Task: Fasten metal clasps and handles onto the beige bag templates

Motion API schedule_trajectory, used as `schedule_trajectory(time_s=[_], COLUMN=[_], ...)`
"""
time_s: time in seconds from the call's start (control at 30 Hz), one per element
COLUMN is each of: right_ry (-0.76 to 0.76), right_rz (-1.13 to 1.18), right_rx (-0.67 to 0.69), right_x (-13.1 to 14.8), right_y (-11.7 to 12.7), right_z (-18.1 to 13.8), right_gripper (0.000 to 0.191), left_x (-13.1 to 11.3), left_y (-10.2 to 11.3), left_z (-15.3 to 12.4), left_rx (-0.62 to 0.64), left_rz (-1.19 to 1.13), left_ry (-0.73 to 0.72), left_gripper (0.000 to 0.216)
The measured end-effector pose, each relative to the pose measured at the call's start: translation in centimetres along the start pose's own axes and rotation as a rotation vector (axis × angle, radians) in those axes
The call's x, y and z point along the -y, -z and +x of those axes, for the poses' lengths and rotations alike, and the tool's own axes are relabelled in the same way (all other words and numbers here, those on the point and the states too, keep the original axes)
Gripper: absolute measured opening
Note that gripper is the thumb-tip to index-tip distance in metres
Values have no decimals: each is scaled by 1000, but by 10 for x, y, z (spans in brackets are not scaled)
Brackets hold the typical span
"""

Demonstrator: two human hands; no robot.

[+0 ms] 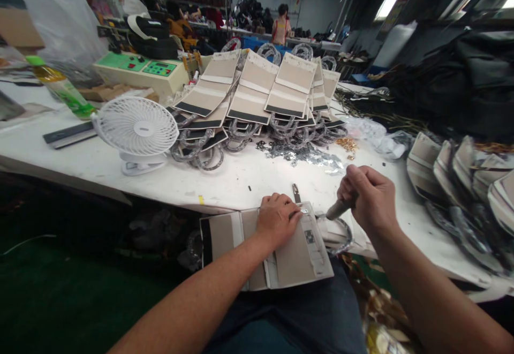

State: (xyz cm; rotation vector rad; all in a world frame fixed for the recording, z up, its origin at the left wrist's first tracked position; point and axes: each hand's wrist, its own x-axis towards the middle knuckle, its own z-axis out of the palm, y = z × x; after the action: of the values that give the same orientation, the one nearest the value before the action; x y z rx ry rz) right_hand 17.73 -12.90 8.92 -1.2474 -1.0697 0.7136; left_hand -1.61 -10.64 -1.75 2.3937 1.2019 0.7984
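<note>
Left hand [277,220] palm-down on card [299,260], right hand [371,198] tight around tool [336,210]

The right hand [371,196] hides the upper part of the tool [335,211].

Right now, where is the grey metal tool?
In the head view, the grey metal tool is gripped in the right hand, low, right of centre, beside the beige folded card under the left hand.

The folded card [297,257] looks like matt beige paperboard. The tool [335,210] is dull grey metal. The fan [136,129] is smooth white plastic.
</note>
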Motion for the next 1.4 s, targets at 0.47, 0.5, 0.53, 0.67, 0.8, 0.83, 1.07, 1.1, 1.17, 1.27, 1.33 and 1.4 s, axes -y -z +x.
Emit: schedule_trajectory(time_s=[0.47,0.5,0.53,0.67,0.8,0.83,1.07,1.1,1.17,1.27,1.33,1.4], right_ry=[16,32,46,164,218,194,36,31,18,27,68,86], right_rz=[315,233,136,-152,-170,-160,-88,-82,-66,16,100,165], right_rx=[-205,-152,-86,157,233,223,183,181,159,63,17,20], right_x=[-50,-47,-44,-32,-28,-27,-37,-39,-39,-30,-23,-21], right_y=[-31,-35,-40,-53,-50,-47,-35,-36,-37,-35,-33,-35], right_z=[13,10,7,-2,-8,-9,-25,-27,-26,-18,-12,-9], right_gripper=[48,48,48,51,52,52,50,50,50,50,50,49], left_x=[0,0,0,-1,-1,-2,-3,-3,-1,3,6,8], left_y=[-3,-3,-3,2,18,22,29,28,26,25,24,24], left_z=[6,7,7,11,24,30,67,69,71,70,69,68], left_rx=[39,42,45,63,217,278,551,568,590,603,604,602], left_rz=[-4,-3,-1,-5,14,26,12,-2,-31,-66,-89,-111], left_ry=[19,18,20,73,214,259,365,367,383,430,454,467], left_gripper=[13,13,12,10,29,29,45,46,46,43,40,38])
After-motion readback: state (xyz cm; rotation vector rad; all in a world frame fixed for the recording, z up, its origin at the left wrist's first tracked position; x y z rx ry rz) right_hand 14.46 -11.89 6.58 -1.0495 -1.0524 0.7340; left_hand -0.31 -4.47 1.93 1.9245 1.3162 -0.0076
